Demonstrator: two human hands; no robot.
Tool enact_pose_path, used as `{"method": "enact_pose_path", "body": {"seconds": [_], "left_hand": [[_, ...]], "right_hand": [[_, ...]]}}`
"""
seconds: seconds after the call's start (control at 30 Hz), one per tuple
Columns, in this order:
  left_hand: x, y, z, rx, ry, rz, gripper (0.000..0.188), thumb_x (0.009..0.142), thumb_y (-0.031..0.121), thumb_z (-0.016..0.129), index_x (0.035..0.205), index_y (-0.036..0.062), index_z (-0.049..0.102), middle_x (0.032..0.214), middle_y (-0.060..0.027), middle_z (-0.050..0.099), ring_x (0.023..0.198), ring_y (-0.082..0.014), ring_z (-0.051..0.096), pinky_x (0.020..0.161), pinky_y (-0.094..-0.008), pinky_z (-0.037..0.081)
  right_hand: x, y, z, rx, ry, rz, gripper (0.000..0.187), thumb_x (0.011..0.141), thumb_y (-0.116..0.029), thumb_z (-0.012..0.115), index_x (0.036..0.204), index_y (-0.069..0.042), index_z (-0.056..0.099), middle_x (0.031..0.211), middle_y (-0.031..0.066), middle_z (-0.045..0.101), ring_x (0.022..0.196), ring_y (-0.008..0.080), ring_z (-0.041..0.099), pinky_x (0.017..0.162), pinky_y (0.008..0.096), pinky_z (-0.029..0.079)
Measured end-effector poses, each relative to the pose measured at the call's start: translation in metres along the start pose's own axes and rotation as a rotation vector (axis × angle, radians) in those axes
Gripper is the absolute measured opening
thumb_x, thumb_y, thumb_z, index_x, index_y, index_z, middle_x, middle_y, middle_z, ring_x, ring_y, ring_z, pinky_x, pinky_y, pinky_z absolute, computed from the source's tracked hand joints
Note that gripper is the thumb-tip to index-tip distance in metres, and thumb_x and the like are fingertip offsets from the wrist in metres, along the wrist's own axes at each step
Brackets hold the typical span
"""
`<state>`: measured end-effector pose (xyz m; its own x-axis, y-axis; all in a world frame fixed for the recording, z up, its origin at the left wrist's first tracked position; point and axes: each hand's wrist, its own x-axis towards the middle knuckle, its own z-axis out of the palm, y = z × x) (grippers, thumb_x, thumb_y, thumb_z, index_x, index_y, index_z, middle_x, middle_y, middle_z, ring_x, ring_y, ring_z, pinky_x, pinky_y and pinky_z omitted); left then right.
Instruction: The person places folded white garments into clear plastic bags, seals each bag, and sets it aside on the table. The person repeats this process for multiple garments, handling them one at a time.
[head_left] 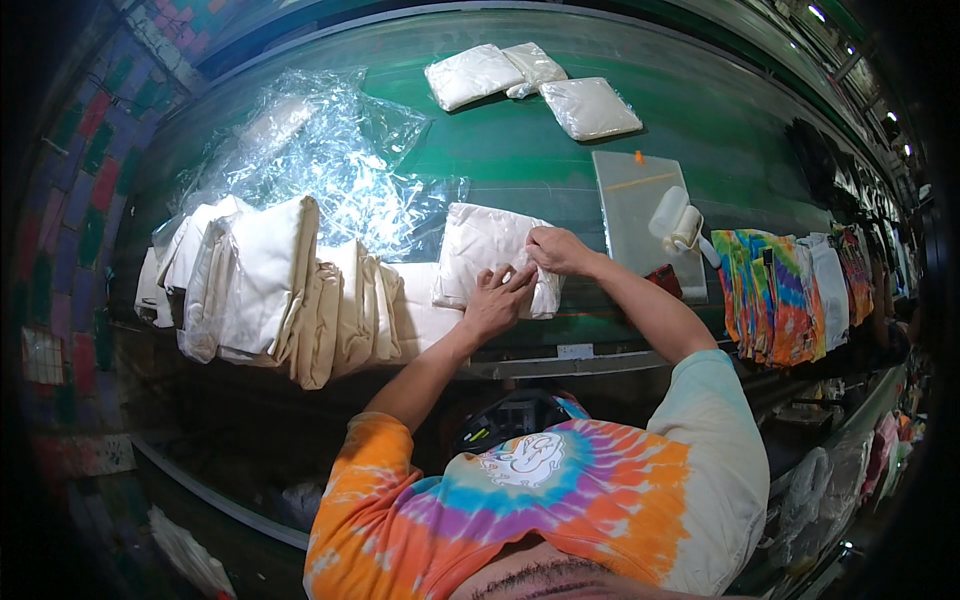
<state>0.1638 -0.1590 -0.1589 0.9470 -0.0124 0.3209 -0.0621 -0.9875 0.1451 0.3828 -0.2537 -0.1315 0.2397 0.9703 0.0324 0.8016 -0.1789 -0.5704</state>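
Observation:
A folded white cloth [478, 236] in what looks like a clear plastic bag lies near the front edge of the green table [500, 165]. My left hand [497, 302] rests on its lower part, fingers spread. At the packet's right edge my right hand [562, 250] is closed, its fingertips pinching the bag's edge. Left of the packet stand stacks of folded white and cream cloths [262, 270], overhanging the front edge. Behind these spreads a heap of clear plastic bags [330, 165].
Several bagged white packets [590, 108] lie at the back. On the right are a flat stack of clear bags [630, 200], a clear tape roll [675, 218], a dark red object [664, 280] and folded tie-dye cloths [770, 290]. A brick wall [75, 200] stands at the left.

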Motion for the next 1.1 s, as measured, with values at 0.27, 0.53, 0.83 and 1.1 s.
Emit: {"method": "enact_pose_path", "body": {"seconds": [0.27,0.53,0.83,1.1], "left_hand": [[-0.003,0.003,0.000,0.013,-0.027,-0.023,0.061,0.085,0.019,0.062,0.146,0.0187,0.056,0.157,0.0017,0.045,0.127,-0.0232,0.046,0.097,-0.0475,0.034],[-0.005,0.000,0.004,0.039,0.003,0.025,0.057,0.086,0.020,0.062,0.143,0.0162,0.058,0.152,-0.0025,0.051,0.127,-0.0241,0.048,0.094,-0.0489,0.035],[-0.005,0.002,0.000,0.012,-0.034,-0.002,0.059,0.085,0.020,0.063,0.143,0.0164,0.057,0.148,-0.0036,0.052,0.130,-0.0261,0.047,0.097,-0.0507,0.035],[-0.003,0.002,0.002,0.044,0.004,-0.008,0.056,0.087,0.021,0.063,0.143,0.0164,0.057,0.152,-0.0051,0.048,0.130,-0.0256,0.046,0.097,-0.0481,0.034]], "right_hand": [[-0.009,-0.005,-0.011,-0.046,0.050,-0.220,0.018,0.092,-0.019,0.065,0.103,-0.005,0.066,0.099,0.0154,0.065,0.091,0.0372,0.068,0.079,0.0461,0.055],[-0.019,-0.021,-0.024,-0.225,-0.021,-0.450,0.023,0.088,-0.021,0.072,0.105,-0.009,0.064,0.105,0.0101,0.062,0.082,0.0328,0.070,0.066,0.0450,0.058],[-0.002,-0.008,-0.019,-0.405,-0.165,-0.523,0.014,0.091,-0.018,0.062,0.099,-0.007,0.059,0.096,0.0083,0.059,0.072,0.0329,0.069,0.059,0.0448,0.057],[0.006,-0.013,-0.016,-0.368,-0.180,-0.476,0.017,0.089,-0.020,0.065,0.095,-0.004,0.060,0.095,0.0125,0.060,0.074,0.0354,0.071,0.063,0.0474,0.057]]}}
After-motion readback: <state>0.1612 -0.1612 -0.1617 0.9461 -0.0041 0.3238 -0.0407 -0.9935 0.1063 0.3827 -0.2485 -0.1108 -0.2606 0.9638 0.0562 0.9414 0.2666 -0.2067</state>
